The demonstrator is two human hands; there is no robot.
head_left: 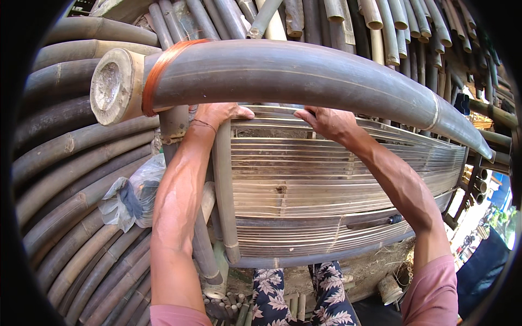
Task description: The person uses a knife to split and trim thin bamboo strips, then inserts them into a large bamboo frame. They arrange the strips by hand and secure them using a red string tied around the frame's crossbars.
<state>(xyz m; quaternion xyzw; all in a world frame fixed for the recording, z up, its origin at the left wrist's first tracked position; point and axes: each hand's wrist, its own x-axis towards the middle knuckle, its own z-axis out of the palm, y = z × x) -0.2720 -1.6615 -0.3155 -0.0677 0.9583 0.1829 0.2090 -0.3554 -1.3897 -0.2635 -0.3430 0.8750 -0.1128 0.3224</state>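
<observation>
Just beyond a thick bamboo pole (283,73), bound near its left end with orange cord (173,70), both my hands reach to the far slats of a bamboo bench (283,187). My left hand (218,112) is beside the left upright, its thumb stretched along a thin bamboo slat (272,110). At the same slat, farther right, my right hand (330,123) is closed, its thumb pointing left. The pole hides most of the fingers of both hands. A slim brown tool (375,222) with a black end lies on the bench's near slats.
Stacked dark bamboo poles (65,146) fill the left side, with a crumpled plastic bag (136,193) on them. More bamboo (402,27) is piled at the back. Short cut pieces (231,309) stand by my legs. A bamboo stump (389,289) rests on the ground at right.
</observation>
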